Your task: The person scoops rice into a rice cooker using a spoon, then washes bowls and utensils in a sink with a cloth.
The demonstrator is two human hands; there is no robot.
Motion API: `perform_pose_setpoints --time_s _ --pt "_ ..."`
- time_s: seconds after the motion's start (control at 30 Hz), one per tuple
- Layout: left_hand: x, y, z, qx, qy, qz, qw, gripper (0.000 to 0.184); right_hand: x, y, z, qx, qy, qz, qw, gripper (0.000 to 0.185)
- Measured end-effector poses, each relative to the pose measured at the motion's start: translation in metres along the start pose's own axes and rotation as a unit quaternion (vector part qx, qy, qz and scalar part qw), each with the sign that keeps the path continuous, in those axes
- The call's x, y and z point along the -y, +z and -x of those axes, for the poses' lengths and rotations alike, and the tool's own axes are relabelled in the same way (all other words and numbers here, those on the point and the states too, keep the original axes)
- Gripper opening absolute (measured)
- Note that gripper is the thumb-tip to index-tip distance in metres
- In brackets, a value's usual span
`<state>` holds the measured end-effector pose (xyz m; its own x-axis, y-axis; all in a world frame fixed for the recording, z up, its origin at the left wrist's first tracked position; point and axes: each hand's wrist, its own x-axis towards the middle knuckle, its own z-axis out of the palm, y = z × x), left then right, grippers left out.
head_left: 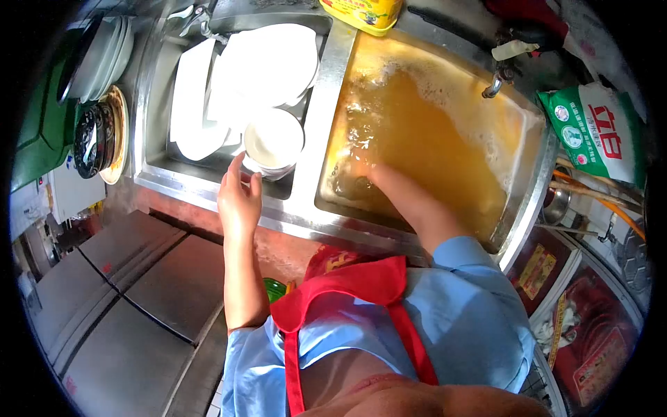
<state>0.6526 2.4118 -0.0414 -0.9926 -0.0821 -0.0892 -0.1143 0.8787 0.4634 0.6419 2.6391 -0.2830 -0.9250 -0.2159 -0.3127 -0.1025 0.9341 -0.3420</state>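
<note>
My left hand (240, 198) is over the front rim of the left sink (208, 198), fingers apart and holding nothing, close beside a stack of white bowls (273, 139). Behind those bowls lie white plates (267, 66) and long white dishes (193, 104). On the right, murky yellow-brown water (431, 125) fills the other sink (517, 208). My right hand (361, 167) is dipped in it near the left wall, where the surface ripples and foams. Its fingers are blurred under the water, so what they hold, if anything, is hidden.
Stacked bowls and plates (111, 132) stand at the far left. A yellow container (365, 14) sits behind the sinks. At right are a tap (495, 85) and a green and white bag (597, 132). Grey cabinet doors (139, 299) lie at lower left.
</note>
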Motion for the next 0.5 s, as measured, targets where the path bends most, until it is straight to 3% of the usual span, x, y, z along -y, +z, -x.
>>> perform_pose_setpoints --time_s 0.17,0.37,0.5 --pt "0.016 0.008 0.008 -0.016 0.025 0.011 0.999 0.039 -0.021 -0.014 -0.041 0.109 0.039 -0.019 0.993 0.029" --pt "0.015 0.009 0.011 0.003 -0.009 0.017 1.0 0.034 -0.026 -0.008 -0.051 0.237 0.01 -0.01 0.971 0.028" --pt "0.021 0.011 0.009 -0.016 0.033 0.021 0.999 0.03 -0.024 0.006 -0.026 0.286 -0.025 0.045 0.957 0.028"
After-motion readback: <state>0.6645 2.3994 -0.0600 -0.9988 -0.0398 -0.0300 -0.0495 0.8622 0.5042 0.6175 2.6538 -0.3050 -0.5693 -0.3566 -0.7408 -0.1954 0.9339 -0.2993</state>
